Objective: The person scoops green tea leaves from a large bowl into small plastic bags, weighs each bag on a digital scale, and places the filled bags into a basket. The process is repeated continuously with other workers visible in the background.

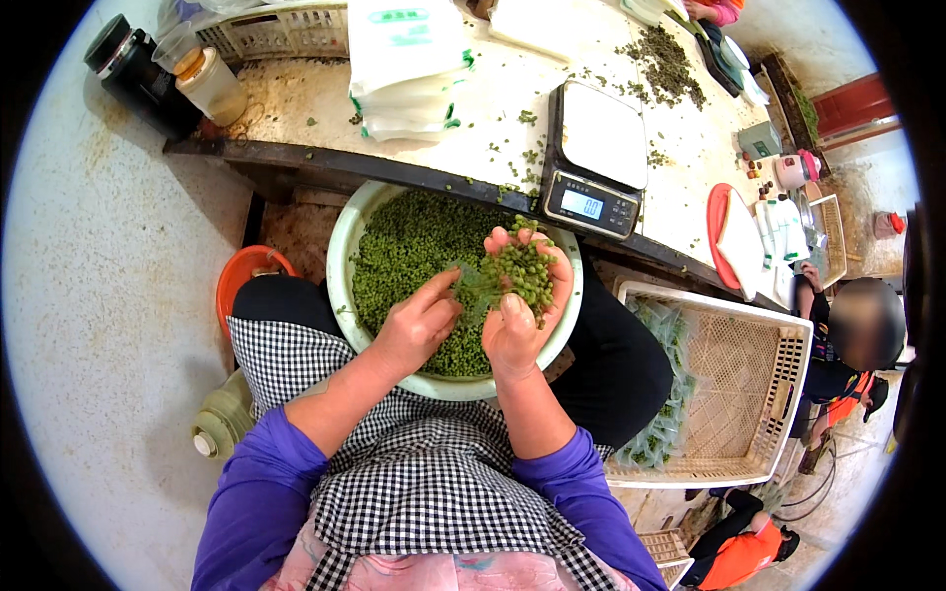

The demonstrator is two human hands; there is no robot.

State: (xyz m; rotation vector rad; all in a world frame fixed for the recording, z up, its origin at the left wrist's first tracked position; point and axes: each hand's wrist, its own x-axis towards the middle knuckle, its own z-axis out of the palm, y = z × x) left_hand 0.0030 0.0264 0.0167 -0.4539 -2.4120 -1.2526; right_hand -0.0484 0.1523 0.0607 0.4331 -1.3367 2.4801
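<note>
Head view: pale, stained worktop with a dark front edge crosses the upper half; mottled white wall at left. Clock positions taken about the middle of the basin.

Pale green round basin: between the person's knees, just below the worktop edge. Nearly covered inside with small round green berries, loose, mid to dark green. Portion in hand: brighter, yellowish green, heaped and bunched, lying over the basin at about 2 o'clock.

Right hand: palm turned up, fingers curled to a cup, thumb raised at the near side. Half-closed grasp; cradles the brighter berries.

Left hand: palm down, index finger extended toward the heap, thumb tucked close. Fingertips near or at a blue-green leafy bit; cannot tell whether they pinch it.

Surroundings: digital scale between 1 and 2 o'clock, display lit; stack of white plastic bags at 12; black flask at 10; orange bucket at 9; cream plastic crate between 3 and 4, filled clear bags along its near side.
</note>
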